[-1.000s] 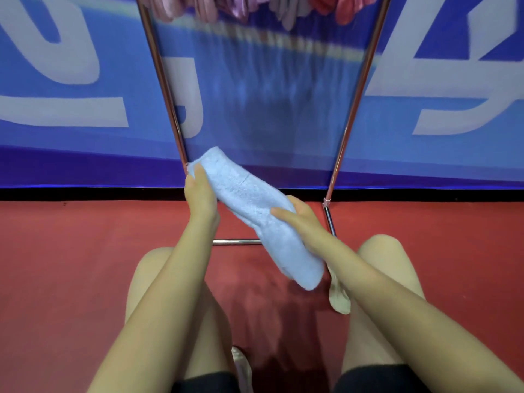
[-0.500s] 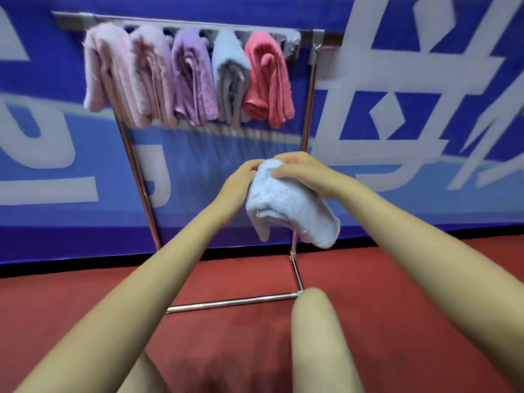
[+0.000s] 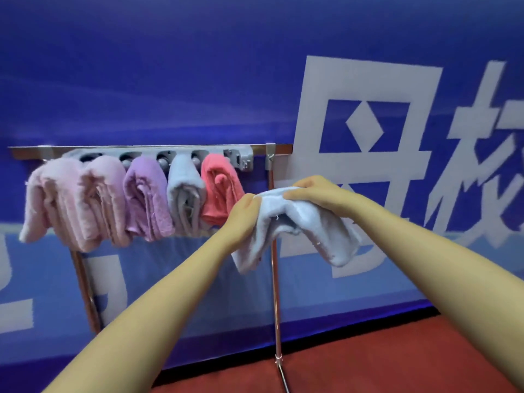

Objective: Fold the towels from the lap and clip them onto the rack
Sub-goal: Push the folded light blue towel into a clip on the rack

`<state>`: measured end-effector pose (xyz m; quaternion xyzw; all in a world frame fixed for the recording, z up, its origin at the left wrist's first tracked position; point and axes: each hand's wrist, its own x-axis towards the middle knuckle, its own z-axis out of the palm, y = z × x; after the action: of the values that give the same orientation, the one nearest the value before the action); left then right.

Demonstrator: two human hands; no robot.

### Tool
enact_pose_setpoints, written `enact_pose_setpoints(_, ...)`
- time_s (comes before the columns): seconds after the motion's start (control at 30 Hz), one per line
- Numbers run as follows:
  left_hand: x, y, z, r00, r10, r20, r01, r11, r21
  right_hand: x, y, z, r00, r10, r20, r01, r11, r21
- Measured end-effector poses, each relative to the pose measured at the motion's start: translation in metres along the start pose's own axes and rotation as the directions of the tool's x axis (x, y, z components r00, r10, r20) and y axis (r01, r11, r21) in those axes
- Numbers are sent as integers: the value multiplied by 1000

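Behind everything, a deep blue banner wall point(image 3: 170, 66) with large white characters; in front of it a chrome-tubed towel rack point(image 3: 272, 251) topped by a grey plastic clip strip point(image 3: 241, 158). Clipped along that strip, five folded terry towels: two pale pink point(image 3: 71, 199), one lilac point(image 3: 146, 197), one grey-blue point(image 3: 184, 194), one coral point(image 3: 219, 191). Held up just right of the coral one, below the strip's free right end: a folded light-blue terry towel point(image 3: 306, 225), long axis slanting from upper left down to lower right, loose end hanging toward the red floor point(image 3: 368, 364). Left hand point(image 3: 245, 214) pinching the upper-left corner with curled fingers; right hand point(image 3: 320, 192) gripping the top fold from above. Likely trouble: layers slipping apart during the reach, or a bunched edge too thick for the clip, leaving a weak hold and a dropped towel.
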<state>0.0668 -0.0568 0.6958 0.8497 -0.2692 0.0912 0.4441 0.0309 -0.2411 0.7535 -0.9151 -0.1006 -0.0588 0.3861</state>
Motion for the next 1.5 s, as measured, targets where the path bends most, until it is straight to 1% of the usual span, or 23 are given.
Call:
enact_pose_setpoints(0.03,12,-4,3,1000,8,-18,-6,995,102,8,-4,-4,999,-20,-36,21,999,35)
enact_pose_setpoints(0.07,23,-8,5,999,2,-37,2,995,99,17,-9,-8,997,-36,-65,39,998,54)
enact_pose_setpoints(0.13,37,-11,10,984,-142,-104,128,983,-134,32,-15,-9,994,-55,-95,60,997,46)
enact_pose_setpoints(0.17,42,-14,12,967,-216,-137,175,949,-262,40,-17,-9,992,-66,-105,68,997,22)
enact_pose_setpoints(0.2,48,-17,14,952,-266,-149,205,920,-334,48,-18,-7,990,-75,-116,75,997,-6)
enact_pose_setpoints(0.33,69,-32,22,927,-307,-216,257,938,-231,75,-17,3,982,-112,-149,85,981,-176)
enact_pose_setpoints(0.37,73,-34,23,921,-319,-224,262,932,-251,81,-17,5,982,-120,-144,86,972,-220)
enact_pose_setpoints(0.43,86,-45,24,906,-360,-221,250,879,-406,93,-19,10,982,-137,-131,99,959,-264)
enact_pose_setpoints(0.47,97,-56,24,897,-374,-236,242,862,-444,98,-21,13,982,-148,-116,114,959,-259)
enact_pose_setpoints(0.53,116,-69,20,884,-372,-281,207,853,-478,105,-28,16,980,-190,-66,170,956,-238)
enact_pose_setpoints(0.63,119,-60,12,843,-352,-406,108,850,-515,115,-44,19,965,-263,0,257,944,-206)
enact_pose_setpoints(0.67,107,-48,9,835,-331,-440,70,856,-511,119,-48,20,961,-276,-1,270,941,-205)
enact_pose_setpoints(0.73,86,-27,5,818,-321,-477,-12,820,-573,130,-53,22,957,-288,-27,278,943,-183)
enact_pose_setpoints(0.8,76,-13,3,812,-312,-494,-64,793,-606,143,-58,21,952,-289,-101,277,954,-115)
enact_pose_setpoints(0.87,80,-10,3,818,-324,-475,-85,749,-657,155,-60,17,945,-275,-176,274,961,-30)
enact_pose_setpoints(0.93,86,-10,2,827,-305,-472,-107,739,-665,166,-57,14,950,-250,-187,256,967,11)
enact_pose_setpoints(1.0,95,-13,2,822,-310,-478,-94,754,-650,178,-47,16,956,-219,-195,213,976,-53)
enact_pose_setpoints(1.07,103,-18,3,824,-298,-481,-83,778,-623,188,-33,19,935,-209,-288,177,975,-131)
enact_pose_setpoints(1.13,108,-23,5,831,-250,-497,-98,814,-573,190,-23,21,924,-179,-338,181,983,-25)
enact_pose_setpoints(1.2,113,-29,4,846,-224,-484,-90,835,-543,187,-16,25,930,-154,-334,193,977,88)
enact_pose_setpoints(1.33,110,-29,1,866,-296,-404,-7,799,-601,165,-10,35,924,-157,-349,235,953,192)
enact_pose_setpoints(1.43,100,-24,9,847,-389,-363,74,762,-643,142,-6,41,950,-91,-299,176,946,271)
enact_pose_setpoints(1.5,84,-11,8,848,-433,-306,155,753,-639,128,-8,45,946,-59,-319,145,956,253)
